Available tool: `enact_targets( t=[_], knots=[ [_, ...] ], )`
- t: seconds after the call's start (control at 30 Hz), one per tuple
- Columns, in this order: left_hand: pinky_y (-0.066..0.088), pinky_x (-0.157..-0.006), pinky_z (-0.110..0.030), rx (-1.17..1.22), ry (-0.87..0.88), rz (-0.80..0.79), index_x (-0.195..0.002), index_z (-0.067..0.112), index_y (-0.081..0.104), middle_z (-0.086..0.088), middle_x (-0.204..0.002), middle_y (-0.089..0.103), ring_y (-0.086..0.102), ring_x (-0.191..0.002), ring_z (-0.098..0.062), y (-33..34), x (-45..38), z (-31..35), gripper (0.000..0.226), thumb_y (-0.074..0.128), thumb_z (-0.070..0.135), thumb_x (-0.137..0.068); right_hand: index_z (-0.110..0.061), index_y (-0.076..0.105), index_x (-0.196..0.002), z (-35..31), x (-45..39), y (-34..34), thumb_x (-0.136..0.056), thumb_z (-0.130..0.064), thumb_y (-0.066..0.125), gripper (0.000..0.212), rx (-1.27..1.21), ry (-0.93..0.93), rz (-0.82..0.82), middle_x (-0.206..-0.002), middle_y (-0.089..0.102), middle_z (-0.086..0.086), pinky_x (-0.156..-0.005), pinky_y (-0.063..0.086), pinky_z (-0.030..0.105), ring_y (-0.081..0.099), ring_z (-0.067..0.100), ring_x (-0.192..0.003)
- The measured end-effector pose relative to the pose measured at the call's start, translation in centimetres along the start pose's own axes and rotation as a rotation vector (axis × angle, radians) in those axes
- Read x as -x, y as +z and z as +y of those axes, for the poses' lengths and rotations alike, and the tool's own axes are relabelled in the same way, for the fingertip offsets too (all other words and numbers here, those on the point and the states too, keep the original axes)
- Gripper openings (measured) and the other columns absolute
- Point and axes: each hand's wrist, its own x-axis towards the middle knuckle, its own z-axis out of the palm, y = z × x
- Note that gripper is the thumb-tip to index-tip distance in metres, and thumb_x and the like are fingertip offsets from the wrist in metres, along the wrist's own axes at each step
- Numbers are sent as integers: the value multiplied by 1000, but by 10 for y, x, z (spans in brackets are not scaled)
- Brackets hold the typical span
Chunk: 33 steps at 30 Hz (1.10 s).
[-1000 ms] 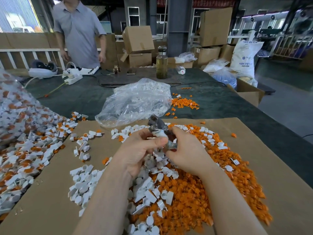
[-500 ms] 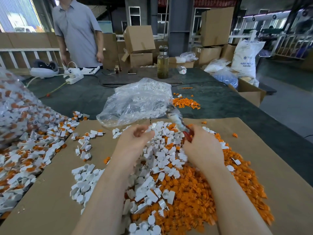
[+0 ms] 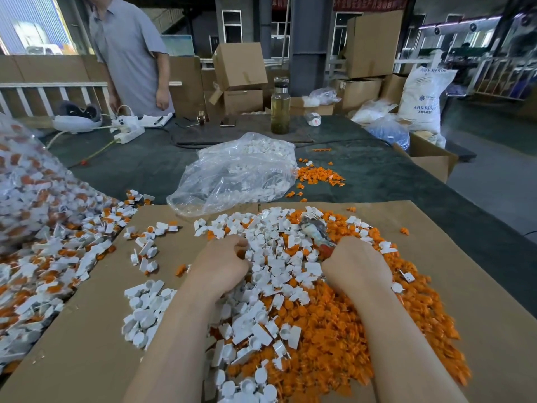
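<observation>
A mixed heap of small white plastic pieces [image 3: 279, 257] and orange plastic pieces [image 3: 328, 338] lies on a brown cardboard sheet [image 3: 87, 344]. My left hand [image 3: 220, 263] is down in the white pieces with its fingers curled into the heap; what they hold is hidden. My right hand [image 3: 354, 263] grips the red handle of a metal tool [image 3: 315, 229], whose grey head points up and away over the heap.
A clear bag of white pieces [image 3: 232, 173] lies beyond the cardboard, beside loose orange pieces [image 3: 319, 175]. A large bag of assembled white-and-orange pieces [image 3: 26, 193] spills at left. A bottle [image 3: 280, 106], power strip [image 3: 128, 132], boxes and a standing person [image 3: 130, 53] are at the far edge.
Both hands came apart and dropped from chest height onto the heap. The left hand let go of the piece at the tool's head; the right hand lowered the tool.
</observation>
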Motion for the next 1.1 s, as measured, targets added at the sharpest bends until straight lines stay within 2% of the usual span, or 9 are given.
enact_targets(
  t=[0.1,0.2,0.37,0.53,0.7,0.77,0.93,1.03,1.1],
  knots=[
    [36,-62,-12,25,34,37,-125,36,62,10,-122,63,51,-93,-6,2,-2,-2,37,64,19,-93,-23,40,-71,0,-4,4,-88,-21,57,24,8,-20,23,-76,52,-2,-50,39,27,50,15,-65],
    [35,-58,-8,20,51,69,-117,37,67,14,-102,56,51,-84,-3,4,-2,-1,27,64,22,-94,-24,43,-72,0,-6,6,-91,-31,59,25,17,-55,30,-76,54,-4,-45,34,25,50,12,-63],
    [40,-61,-12,43,53,97,-110,34,67,14,-97,59,58,-84,-4,5,0,1,22,64,20,-94,-27,38,-71,0,-7,13,-92,-38,59,32,67,-104,83,-75,52,-7,-44,30,23,48,7,-61],
    [43,-58,-19,259,26,122,-94,34,66,13,-94,63,61,-78,-2,-2,3,2,15,72,21,-87,-26,42,-71,1,-8,13,-92,-30,57,26,52,-101,105,-73,53,-7,-45,33,23,50,9,-61],
    [45,-55,-19,511,37,101,-93,34,66,2,-90,72,60,-70,-13,-6,9,8,15,72,22,-88,-23,49,-82,1,-10,12,-91,-30,54,12,-20,-105,121,-76,55,-5,-47,35,24,51,11,-63],
    [47,-61,-24,611,24,92,-95,35,68,3,-86,75,65,-69,-11,-8,10,10,15,68,20,-92,-23,50,-87,1,-11,11,-89,-30,55,8,-85,-109,113,-77,57,-4,-49,39,25,55,13,-66],
    [55,-72,-25,861,-55,36,-99,22,74,1,-83,78,72,-72,-8,-5,8,16,19,60,10,-98,-24,51,-78,0,-13,9,-88,-29,57,13,-355,-180,123,-68,60,-2,-50,41,27,59,17,-61],
    [55,-70,-25,969,-85,17,-95,15,75,-1,-84,77,68,-67,-7,-4,8,20,7,72,14,-89,-25,57,-79,-2,-11,7,-89,-30,62,12,-561,-217,100,-64,60,0,-52,50,35,59,18,-57],
    [52,-64,-22,957,-68,31,-93,13,74,3,-75,74,64,-60,-3,-3,8,21,14,80,16,-81,-24,61,-81,-3,-10,5,-88,-28,67,10,-702,-217,57,-63,58,-1,-49,47,31,52,10,-49]
  ],
)
